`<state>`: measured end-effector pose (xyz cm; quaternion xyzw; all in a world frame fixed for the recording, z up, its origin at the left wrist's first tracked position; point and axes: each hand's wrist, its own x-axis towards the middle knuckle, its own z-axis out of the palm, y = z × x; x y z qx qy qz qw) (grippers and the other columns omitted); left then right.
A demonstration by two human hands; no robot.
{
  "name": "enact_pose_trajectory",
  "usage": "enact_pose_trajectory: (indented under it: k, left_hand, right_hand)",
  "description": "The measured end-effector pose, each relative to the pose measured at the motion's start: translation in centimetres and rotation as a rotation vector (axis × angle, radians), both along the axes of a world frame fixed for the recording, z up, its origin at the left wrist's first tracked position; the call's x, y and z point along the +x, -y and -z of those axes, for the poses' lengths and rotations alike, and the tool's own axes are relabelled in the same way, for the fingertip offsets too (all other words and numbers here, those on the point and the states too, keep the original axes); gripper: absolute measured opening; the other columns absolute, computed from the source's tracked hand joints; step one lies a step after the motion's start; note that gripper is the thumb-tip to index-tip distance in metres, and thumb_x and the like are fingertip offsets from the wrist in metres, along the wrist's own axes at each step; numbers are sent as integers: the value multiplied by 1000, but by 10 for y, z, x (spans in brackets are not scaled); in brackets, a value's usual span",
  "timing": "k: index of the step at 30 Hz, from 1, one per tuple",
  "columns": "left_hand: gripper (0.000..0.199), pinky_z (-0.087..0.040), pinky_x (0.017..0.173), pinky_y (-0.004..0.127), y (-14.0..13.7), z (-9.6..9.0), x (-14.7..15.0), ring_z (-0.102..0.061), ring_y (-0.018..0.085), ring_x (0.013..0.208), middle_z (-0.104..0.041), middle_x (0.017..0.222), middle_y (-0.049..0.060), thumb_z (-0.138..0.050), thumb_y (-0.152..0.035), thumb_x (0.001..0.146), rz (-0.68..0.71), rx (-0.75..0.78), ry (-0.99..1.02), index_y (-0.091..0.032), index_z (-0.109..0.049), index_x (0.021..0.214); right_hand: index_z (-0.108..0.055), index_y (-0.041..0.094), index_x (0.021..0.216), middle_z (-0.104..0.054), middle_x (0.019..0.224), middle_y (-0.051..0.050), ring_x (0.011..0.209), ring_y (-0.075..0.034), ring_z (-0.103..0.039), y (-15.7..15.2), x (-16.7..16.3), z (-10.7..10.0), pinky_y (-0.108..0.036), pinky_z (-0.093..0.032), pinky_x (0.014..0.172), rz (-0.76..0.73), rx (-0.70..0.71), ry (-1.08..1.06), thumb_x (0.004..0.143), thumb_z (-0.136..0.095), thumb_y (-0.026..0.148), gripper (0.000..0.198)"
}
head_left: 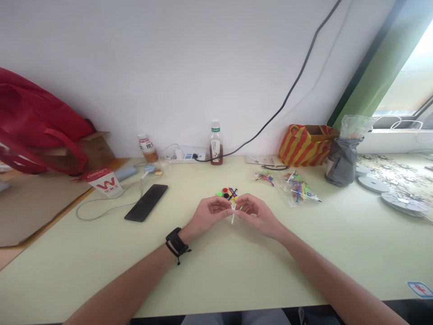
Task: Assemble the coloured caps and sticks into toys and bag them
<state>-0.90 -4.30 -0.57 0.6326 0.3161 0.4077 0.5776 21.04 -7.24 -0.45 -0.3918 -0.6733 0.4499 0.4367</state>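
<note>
Here my left hand (211,213) and right hand (259,217) pinch a white piece (232,219) over the table (216,280), too small to tell what's joined, coloured bits (225,194) loose just beyond, plenty left in bags (299,192) far right.

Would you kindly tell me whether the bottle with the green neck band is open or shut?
Shut: a white cap sits atop the bottle, which stands upright near the wall.

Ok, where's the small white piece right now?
In the head view, the small white piece is right of and below centre, held between the left hand and right hand, nearer than the colourful parts.
</note>
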Motion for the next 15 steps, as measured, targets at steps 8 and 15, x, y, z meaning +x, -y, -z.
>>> enact_pose_trajectory:
  k: [8,15]
  left_hand:
    - [28,-58,89,33,1,-4,0,-71,19,91,-76,97,6,-86,-34,80,-21,-9,3,-16,-74,98]
    - [32,-59,90,35,0,-3,0,-73,19,91,-77,98,7,-88,-36,76,-56,-25,4,-16,-75,97]
  right_hand:
    - [-54,27,135,-66,103,-4,73,-15,-61,4,0,-1,-31,-53,69,78,111,61,94,-64,45,46]
    - [-45,21,55,-47,56,0,57,-15,-48,2,4,-2,-31,-45,62,-7,0,84,104,-39,57,61]
